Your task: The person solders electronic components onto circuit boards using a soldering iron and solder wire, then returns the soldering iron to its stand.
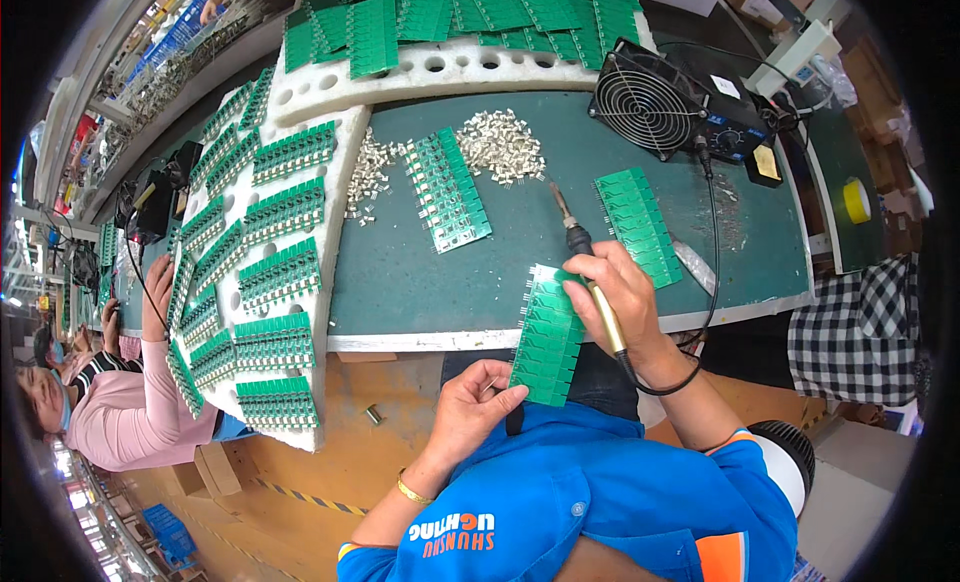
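A green circuit board (550, 332) is tilted up over the table's front edge, its lower corner pinched between the thumb and fingers of my left hand (478, 407). My right hand (622, 292) grips a soldering iron (606, 317) with a gold-coloured handle; its tip points up and away, toward the table. The fingertips of that hand are close to the board's upper right corner; I cannot tell whether they touch it. Beyond lie a board with white parts (445, 190), a heap of small white connectors (502, 146) and another green board (638, 225).
White foam slabs (345, 197) at the left carry rows of populated boards; one at the back (410, 70) holds stacked bare boards. A black fan (648, 97) and a soldering station (735, 122) stand at the back right, the iron's cord running down. A co-worker (140, 402) sits at the left.
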A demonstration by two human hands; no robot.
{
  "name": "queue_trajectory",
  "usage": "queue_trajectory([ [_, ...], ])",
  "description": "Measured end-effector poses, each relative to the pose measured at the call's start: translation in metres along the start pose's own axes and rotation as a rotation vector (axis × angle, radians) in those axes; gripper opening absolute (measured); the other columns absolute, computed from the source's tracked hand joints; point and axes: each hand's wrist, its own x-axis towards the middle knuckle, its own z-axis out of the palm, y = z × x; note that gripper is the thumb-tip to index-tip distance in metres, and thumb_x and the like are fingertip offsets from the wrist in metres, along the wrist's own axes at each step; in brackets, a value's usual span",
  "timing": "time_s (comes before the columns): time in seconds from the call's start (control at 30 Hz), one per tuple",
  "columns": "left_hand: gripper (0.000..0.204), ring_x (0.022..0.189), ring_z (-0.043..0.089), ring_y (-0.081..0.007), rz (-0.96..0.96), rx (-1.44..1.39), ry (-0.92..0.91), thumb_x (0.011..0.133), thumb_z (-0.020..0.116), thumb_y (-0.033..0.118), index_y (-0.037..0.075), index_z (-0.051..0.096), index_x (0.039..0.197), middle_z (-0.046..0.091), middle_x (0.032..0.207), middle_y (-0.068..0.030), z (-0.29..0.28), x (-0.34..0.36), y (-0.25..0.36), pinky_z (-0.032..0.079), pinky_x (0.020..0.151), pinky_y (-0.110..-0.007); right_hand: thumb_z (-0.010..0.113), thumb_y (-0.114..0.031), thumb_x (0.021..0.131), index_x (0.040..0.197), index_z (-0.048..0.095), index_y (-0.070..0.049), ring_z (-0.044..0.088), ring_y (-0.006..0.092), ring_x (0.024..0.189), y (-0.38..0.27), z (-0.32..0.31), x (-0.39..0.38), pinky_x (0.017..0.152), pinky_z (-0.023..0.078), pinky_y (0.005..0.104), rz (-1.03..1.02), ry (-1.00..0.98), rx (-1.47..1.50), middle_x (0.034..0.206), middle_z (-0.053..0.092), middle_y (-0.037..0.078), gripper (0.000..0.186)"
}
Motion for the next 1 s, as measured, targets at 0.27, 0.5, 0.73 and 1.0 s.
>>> queue_trajectory([
  [0.27,0.026,0.061,0.037,0.0032,-0.027,0.331,0.118,0.086,0.075,0.009,0.002,0.062,0.107,0.063,0.088,0.005,-0.004,-0.002,0.013,0.03,0.053,-0.015,0.063,-0.025,0.094,0.108,0.06,-0.001,0.059,0.0202,0.074,0.006,-0.027,-0.007,0.065,0.048,0.031,0.085,0.022,0.325,0.085,0.059,0.012,0.028],
  [0.5,0.009,0.057,0.033,-0.0015,0.112,0.276,0.389,0.094,0.055,0.013,0.005,0.053,0.091,0.039,0.068,0.0067,-0.002,-0.008,0.037,0.026,0.048,-0.02,0.059,-0.039,0.096,0.109,0.058,0.002,0.064,0.0174,0.076,0.007,-0.047,-0.015,0.068,0.051,0.0289,0.325,0.029,0.521,0.086,0.064,0.012,0.043],
  [0.73,0.017,0.053,0.026,-0.0047,0.2,-0.208,0.2,0.101,0.044,0.021,0.007,0.046,0.091,0.041,0.073,0.0014,-0.007,0.023,0.055,0.021,0.045,-0.021,0.058,-0.034,0.095,0.093,0.063,0.001,0.053,0.0082,0.062,0.015,-0.054,-0.018,0.055,0.042,0.0225,0.48,0.079,0.7,0.076,0.061,0.005,0.035],
  [1.0,0.003,0.061,0.051,-0.0145,0.586,0.684,0.302,0.086,0.065,-0.001,0.0,0.063,0.084,0.053,0.072,-0.0051,0.01,0.063,0.069,0.042,0.056,-0.029,0.057,-0.027,0.095,0.091,0.062,-0.001,0.049,0.0046,0.056,0.012,-0.058,-0.013,0.051,0.035,0.021,0.56,0.056,0.638,0.067,0.055,0.0,0.027],
])
